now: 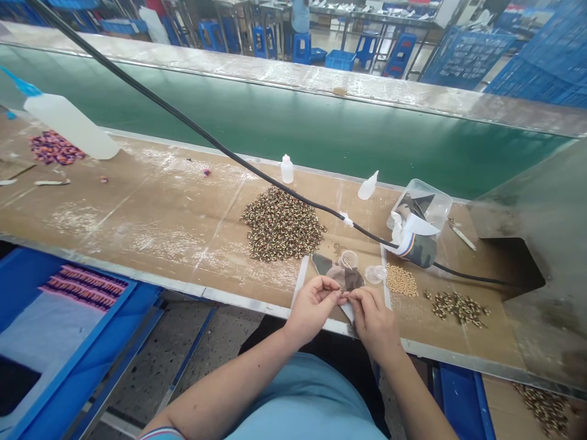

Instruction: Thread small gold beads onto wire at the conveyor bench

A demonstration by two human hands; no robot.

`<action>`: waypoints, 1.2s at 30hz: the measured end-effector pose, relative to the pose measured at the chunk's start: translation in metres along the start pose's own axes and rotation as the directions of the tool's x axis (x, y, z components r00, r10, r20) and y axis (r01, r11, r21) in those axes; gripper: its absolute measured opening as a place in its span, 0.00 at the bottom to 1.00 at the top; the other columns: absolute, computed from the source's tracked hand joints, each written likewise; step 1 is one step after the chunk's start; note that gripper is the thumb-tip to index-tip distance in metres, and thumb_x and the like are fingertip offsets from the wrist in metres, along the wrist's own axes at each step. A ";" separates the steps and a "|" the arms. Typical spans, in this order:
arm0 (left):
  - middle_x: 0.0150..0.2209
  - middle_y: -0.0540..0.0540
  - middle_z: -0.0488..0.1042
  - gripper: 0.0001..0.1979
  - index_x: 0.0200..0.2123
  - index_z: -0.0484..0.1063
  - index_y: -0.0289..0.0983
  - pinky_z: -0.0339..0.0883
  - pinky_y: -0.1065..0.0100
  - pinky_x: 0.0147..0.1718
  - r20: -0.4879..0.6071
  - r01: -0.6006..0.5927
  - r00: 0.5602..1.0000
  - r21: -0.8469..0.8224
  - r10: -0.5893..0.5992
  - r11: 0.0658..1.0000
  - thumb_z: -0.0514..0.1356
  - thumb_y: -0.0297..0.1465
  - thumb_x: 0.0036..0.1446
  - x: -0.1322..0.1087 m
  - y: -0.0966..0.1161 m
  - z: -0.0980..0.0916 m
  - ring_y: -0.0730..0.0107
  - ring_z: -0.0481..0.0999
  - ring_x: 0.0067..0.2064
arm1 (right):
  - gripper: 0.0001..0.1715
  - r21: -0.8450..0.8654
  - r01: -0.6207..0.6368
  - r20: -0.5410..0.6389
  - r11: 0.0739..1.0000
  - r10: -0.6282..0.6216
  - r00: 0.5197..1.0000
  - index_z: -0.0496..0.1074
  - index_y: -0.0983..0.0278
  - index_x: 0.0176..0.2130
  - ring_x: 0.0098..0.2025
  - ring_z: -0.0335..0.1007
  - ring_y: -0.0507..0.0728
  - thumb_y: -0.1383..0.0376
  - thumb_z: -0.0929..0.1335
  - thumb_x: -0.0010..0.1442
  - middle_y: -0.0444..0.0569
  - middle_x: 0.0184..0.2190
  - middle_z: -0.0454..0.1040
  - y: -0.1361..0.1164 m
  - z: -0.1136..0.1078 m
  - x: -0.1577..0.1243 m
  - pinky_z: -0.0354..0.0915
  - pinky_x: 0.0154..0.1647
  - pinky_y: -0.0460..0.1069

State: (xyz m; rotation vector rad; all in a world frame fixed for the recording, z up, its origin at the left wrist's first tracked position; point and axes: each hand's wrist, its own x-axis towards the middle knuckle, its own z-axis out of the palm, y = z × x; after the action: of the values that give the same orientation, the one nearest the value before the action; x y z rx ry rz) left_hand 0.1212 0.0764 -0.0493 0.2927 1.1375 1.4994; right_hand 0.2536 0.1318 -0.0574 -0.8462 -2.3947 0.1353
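Two hands, the left (314,308) and the right (373,324), meet just above the near edge of the bench, both curled inward, with their fingertips (343,294) pinched together on a tiny brownish piece (345,296), too small to tell for certain but perhaps one of the beads. Just beyond them lie camouflage fabric scraps (337,274) on a strip of white paper (302,278), touching a small clear plastic cup (348,260) with something fine inside, and a second clear cup (375,274) sits just right. Further out are a mound of tan beads (402,281), a looser scatter of spotted beads (456,308) and a large heap of patterned beads (280,224), all loose on the cardboard-topped bench (151,208) — one careless sleeve could spread them. A black cable (321,206) crosses the bench close behind the work, so a snag might drag the cups. A small dropper bottle (287,170) stands upright, another (368,186) lies tilted, and a tight pinch seems the main safeguard — a piece this small, if it slipped, could drop off the near edge and be hard to find.
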 end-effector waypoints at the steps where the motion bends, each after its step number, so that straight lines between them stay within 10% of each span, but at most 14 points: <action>1: 0.25 0.51 0.74 0.16 0.27 0.67 0.35 0.71 0.66 0.39 -0.002 -0.002 1.000 0.004 0.002 1.000 0.70 0.36 0.40 0.000 0.000 0.000 0.72 0.77 0.30 | 0.16 -0.009 -0.006 -0.004 1.000 0.006 1.000 0.69 0.64 0.34 0.28 0.70 0.48 0.62 0.57 0.67 0.48 0.30 0.73 0.000 0.001 0.000 0.59 0.20 0.41; 36: 0.27 0.50 0.75 0.15 0.28 0.68 0.35 0.69 0.69 0.39 0.039 -0.046 0.998 0.024 0.045 0.999 0.69 0.36 0.43 -0.001 -0.002 -0.003 0.72 0.77 0.31 | 0.15 0.104 -0.090 0.035 0.990 0.087 0.996 0.66 0.61 0.34 0.32 0.72 0.51 0.60 0.56 0.67 0.46 0.30 0.73 -0.002 -0.001 -0.001 0.64 0.24 0.44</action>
State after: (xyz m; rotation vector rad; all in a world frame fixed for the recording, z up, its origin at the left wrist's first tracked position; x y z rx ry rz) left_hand 0.1208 0.0738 -0.0513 0.3654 1.1259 1.5142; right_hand 0.2533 0.1297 -0.0567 -0.9061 -2.3558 0.3094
